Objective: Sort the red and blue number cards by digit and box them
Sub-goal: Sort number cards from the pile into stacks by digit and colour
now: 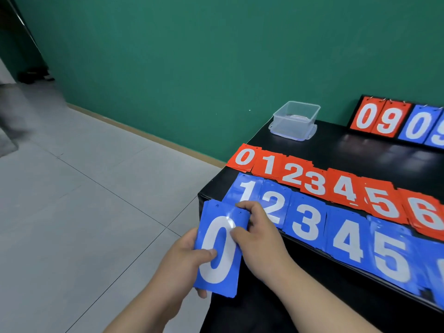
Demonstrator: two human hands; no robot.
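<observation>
Just off the left end of the glossy black worktop (360, 145), both hands grip a thin stack of blue 0 cards (227, 267), shiny rectangles with two punched holes along the top. The left hand (187, 255) clasps the lower part, thumb across the white digit; the right hand (259, 236) pinches the upper right side with curled fingers. On the worktop lie two overlapping rows of flat piles: red cards (312, 181) behind, blue cards (305, 224) in front. A clear, square plastic box (296, 118) stands near the far corner.
</observation>
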